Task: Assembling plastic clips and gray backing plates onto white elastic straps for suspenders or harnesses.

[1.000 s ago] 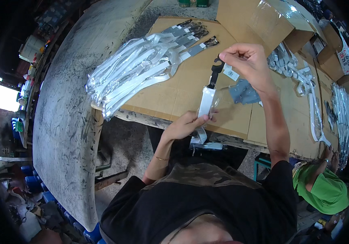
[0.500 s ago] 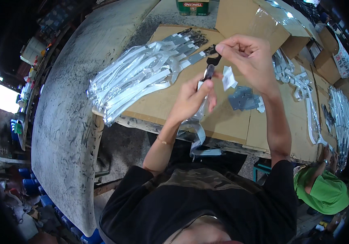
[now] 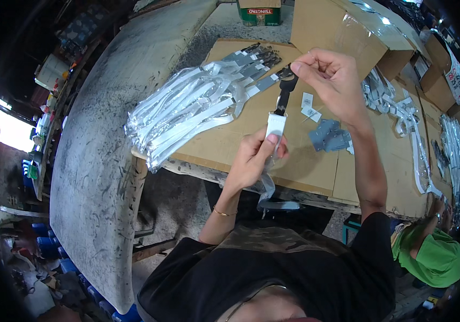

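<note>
Left hand (image 3: 254, 158) and right hand (image 3: 330, 75) grip the sleeved blade (image 3: 279, 115) taut between them.

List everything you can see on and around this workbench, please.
Bagged strips: a heap, silvery clear sleeves, left on the cardboard.
Cardboard sheet: one, tan, covering the bench.
Dark strip in a clear sleeve: one, held between both hands.
Grey pieces: a few, right of the hands.
Small white tags: a few, by the right hand.
Loose sleeves: many, far right.
Cardboard boxes: several, tan, behind.
Person in green: one, lower right.
Left hand: grips the sleeve's lower end.
Right hand: pinches the strip's top.
</note>
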A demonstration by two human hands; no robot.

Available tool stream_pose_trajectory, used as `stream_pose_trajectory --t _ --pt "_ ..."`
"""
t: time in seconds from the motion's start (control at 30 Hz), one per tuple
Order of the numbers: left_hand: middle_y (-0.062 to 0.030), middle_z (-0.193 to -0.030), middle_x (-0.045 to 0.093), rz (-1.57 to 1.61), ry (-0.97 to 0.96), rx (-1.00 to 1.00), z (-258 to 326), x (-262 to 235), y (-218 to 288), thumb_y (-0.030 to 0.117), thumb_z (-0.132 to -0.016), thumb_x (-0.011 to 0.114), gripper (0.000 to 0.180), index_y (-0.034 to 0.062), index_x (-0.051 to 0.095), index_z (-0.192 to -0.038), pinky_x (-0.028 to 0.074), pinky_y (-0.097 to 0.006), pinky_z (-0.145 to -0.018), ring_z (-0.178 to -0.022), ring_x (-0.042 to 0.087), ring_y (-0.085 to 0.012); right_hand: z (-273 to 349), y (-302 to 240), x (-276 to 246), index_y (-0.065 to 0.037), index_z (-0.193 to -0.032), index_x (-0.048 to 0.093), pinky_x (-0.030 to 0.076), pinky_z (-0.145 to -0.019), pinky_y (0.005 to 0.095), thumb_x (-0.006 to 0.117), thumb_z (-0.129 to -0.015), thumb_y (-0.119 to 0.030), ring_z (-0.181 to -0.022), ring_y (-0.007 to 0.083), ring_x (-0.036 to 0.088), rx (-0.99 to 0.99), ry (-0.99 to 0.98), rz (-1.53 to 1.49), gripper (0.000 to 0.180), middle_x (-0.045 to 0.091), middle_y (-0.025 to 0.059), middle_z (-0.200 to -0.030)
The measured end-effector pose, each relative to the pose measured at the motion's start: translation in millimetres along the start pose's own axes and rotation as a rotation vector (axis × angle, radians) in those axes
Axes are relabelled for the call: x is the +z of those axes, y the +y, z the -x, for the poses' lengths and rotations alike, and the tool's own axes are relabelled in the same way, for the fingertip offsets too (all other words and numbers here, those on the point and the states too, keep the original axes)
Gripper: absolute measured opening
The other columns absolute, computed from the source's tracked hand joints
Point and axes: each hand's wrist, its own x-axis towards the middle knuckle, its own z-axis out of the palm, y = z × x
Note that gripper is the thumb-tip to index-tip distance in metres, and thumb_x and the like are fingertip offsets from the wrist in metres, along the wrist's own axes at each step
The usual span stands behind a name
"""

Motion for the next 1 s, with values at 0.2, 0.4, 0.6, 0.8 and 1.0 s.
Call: stream_pose_trajectory --t 0.2,0.4,0.6,0.8,1.0 --pt "-0.0058 -0.074 0.059 0.053 0.176 0.014 -14 15 19 0.018 -0.099 0.044 0.025 -0.0044 0.055 -0.102 0.045 -0.024 -0.062 -0.066 0.056 -0.0114 2 -6 3 0.002 -0.090 0.065 0.028 -0.048 0.0199 0.062 -0.088 -0.009 -0.057 0.0005 0.037 0.006 -0.003 0.017 0.011 0.049 -0.0055 -0.063" --pt "-0.0051 -0.075 0.059 0.147 0.253 0.028 -19 16 14 0.017 -0.099 0.044 0.025 -0.0047 0.056 -0.101 0.046 -0.024 -0.058 -0.061 0.055 -0.0099 47 -23 3 0.001 -0.099 0.063 0.037 -0.051 0.0244 0.052 -0.094 -0.013 -0.055 0.0076 0.043 0.134 0.042 0.191 0.019 0.055 0.0019 -0.066" --pt "-0.0049 -0.075 0.059 0.122 0.264 0.052 -20 28 5 0.015 -0.098 0.045 0.022 -0.0040 0.057 -0.102 0.045 -0.023 -0.055 -0.061 0.055 -0.0089 77 -8 19 0.002 -0.108 0.059 0.040 -0.052 0.0245 0.050 -0.093 -0.010 -0.055 0.0096 0.047 0.256 -0.035 0.149 0.020 0.062 0.0057 -0.071" --pt "-0.0058 -0.076 0.061 -0.062 0.270 0.097 -17 34 -1 0.012 -0.098 0.046 0.021 -0.0048 0.058 -0.100 0.046 -0.023 -0.055 -0.062 0.058 -0.0098 83 1 21 0.003 -0.117 0.051 0.039 -0.051 0.0217 0.053 -0.092 -0.006 -0.054 0.0064 0.045 0.340 0.054 -0.054 0.027 0.063 0.0040 -0.070" --pt "-0.0056 -0.075 0.061 -0.129 0.271 0.108 -14 37 -5 0.011 -0.097 0.046 0.021 -0.0052 0.059 -0.099 0.047 -0.023 -0.055 -0.061 0.058 -0.0092 85 1 19 0.004 -0.116 0.050 0.037 -0.050 0.0201 0.053 -0.092 -0.006 -0.054 0.0047 0.045 0.400 0.035 -0.185 0.027 0.062 0.0027 -0.070"
